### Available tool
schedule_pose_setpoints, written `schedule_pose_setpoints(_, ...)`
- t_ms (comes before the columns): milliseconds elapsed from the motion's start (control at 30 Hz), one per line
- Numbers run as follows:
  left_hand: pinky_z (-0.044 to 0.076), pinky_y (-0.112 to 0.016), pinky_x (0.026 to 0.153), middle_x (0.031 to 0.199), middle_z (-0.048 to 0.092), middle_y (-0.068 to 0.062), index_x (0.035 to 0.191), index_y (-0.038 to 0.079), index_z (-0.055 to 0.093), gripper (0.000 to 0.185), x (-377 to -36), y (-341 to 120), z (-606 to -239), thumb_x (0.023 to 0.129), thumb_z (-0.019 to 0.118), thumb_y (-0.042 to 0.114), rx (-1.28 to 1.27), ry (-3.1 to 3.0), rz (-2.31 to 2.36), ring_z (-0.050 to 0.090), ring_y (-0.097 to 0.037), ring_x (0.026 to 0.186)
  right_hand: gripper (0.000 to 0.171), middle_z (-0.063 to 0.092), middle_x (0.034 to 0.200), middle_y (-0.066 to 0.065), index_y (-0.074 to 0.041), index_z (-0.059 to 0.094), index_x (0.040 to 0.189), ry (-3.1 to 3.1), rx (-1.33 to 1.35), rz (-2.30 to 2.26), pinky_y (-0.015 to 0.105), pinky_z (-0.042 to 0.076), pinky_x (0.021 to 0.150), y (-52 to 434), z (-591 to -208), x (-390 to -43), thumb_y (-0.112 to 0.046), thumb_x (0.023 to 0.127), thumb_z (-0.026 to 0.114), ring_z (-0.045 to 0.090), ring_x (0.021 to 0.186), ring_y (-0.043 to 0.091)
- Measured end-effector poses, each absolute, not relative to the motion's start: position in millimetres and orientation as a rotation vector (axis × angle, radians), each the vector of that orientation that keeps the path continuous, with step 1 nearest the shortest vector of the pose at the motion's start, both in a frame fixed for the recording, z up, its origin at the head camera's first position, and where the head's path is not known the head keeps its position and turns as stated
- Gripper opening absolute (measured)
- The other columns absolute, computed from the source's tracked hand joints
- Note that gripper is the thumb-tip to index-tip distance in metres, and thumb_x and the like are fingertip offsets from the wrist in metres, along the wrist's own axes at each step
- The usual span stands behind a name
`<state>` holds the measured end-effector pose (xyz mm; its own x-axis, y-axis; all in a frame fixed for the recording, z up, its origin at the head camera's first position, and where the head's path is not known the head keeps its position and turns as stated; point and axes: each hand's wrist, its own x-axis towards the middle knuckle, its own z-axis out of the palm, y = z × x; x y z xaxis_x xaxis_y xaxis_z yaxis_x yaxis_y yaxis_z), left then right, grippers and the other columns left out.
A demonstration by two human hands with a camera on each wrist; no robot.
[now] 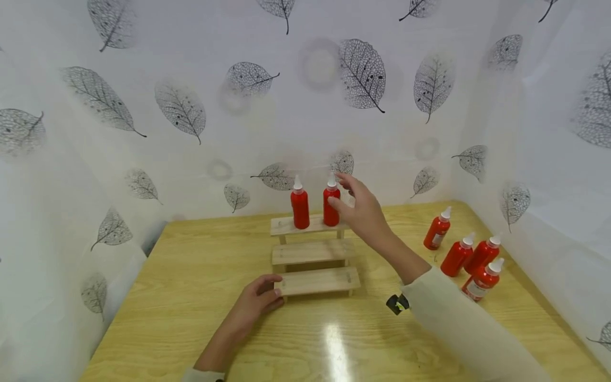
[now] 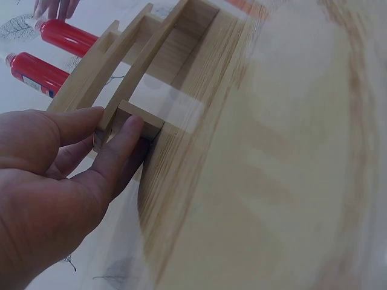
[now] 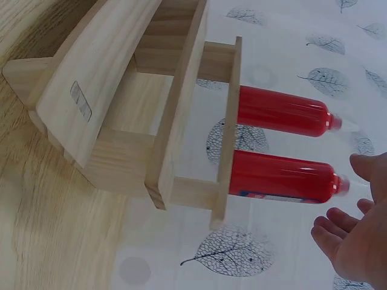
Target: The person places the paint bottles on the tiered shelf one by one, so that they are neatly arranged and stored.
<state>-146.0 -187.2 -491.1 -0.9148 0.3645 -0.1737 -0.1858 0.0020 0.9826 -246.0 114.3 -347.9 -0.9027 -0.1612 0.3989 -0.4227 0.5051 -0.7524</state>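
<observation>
Currently, the left hand (image 1: 256, 300) grips the wooden stand (image 1: 317, 281).

Table (image 1: 191, 318) bears stand (image 1: 317, 281), 4 red bottles (image 1: 456, 258).

At four o'clock my right hand (image 3: 361, 232), fingers parted, is just beside one red bottle (image 3: 281, 175); a second red bottle (image 3: 281, 112) sits toward two o'clock, both on a wooden stand (image 3: 103, 60).
</observation>
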Motion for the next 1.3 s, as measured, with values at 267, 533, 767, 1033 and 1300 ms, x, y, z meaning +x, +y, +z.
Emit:
schedule_pose_setpoints(267, 0.055, -0.036, 0.107, 0.141, 0.041, -0.024, 0.143, -0.001, 0.044, 0.045, -149.3, -183.7, -489.4, 0.102, 0.06, 0.013, 0.172, 1.903, 1.975, 0.056, -0.029, 0.126, 0.059, 0.047, 0.152, 0.007, -0.018, 0.047, 0.15, -2.504, 0.395, 1.191, 0.061, 0.04, 0.116, 155.3, -337.1, -216.4, -0.042, 0.099, 0.065, 0.042, 0.141, 0.031)
schedule_pose_setpoints(533, 0.055, -0.034, 0.107, 0.145, 0.038, -0.026, 0.144, -0.001, 0.043, 0.047, -149.3, -184.7, -487.6, 0.102, 0.06, 0.014, 0.196, 1.912, 1.97, 0.053, -0.032, 0.129, 0.053, 0.049, 0.15, 0.013, -0.015, 0.052, 0.146, -2.484, 0.29, 1.071, 0.069, 0.039, 0.11, 202.2, -338.4, -180.0, -0.036, 0.099, 0.066, 0.041, 0.14, 0.038)
schedule_pose_setpoints(767, 0.055, -0.033, 0.107, 0.148, 0.036, -0.026, 0.144, -0.001, 0.043, 0.047, -149.7, -186.8, -489.8, 0.102, 0.06, 0.013, 0.187, 1.919, 1.967, 0.051, -0.033, 0.132, 0.054, 0.051, 0.148, 0.013, -0.017, 0.051, 0.147, -2.448, 0.131, 0.994, 0.069, 0.04, 0.106, 245.1, -344.1, -149.7, -0.034, 0.098, 0.067, 0.043, 0.138, 0.04)
schedule_pose_setpoints(1033, 0.055, -0.033, 0.107, 0.145, 0.038, -0.025, 0.144, -0.002, 0.043, 0.047, -149.5, -185.6, -489.1, 0.103, 0.06, 0.014, 0.183, 1.922, 1.959, 0.052, -0.03, 0.13, 0.058, 0.041, 0.157, -0.005, -0.029, 0.039, 0.155, -2.331, -0.31, 1.243, 0.031, 0.029, 0.127, 301.7, -361.4, -113.3, -0.032, 0.101, 0.061, 0.028, 0.152, 0.018)
schedule_pose_setpoints(1300, 0.056, -0.034, 0.106, 0.141, 0.041, -0.024, 0.143, -0.003, 0.044, 0.048, -148.2, -182.6, -491.2, 0.101, 0.062, 0.012, 0.137, 1.913, 1.979, 0.057, -0.029, 0.123, 0.057, 0.049, 0.136, -0.017, -0.021, 0.045, 0.15, -2.159, -0.506, 1.429, -0.003, 0.043, 0.095, 338.7, -391.1, -97.1, -0.02, 0.098, 0.067, 0.049, 0.125, -0.004)
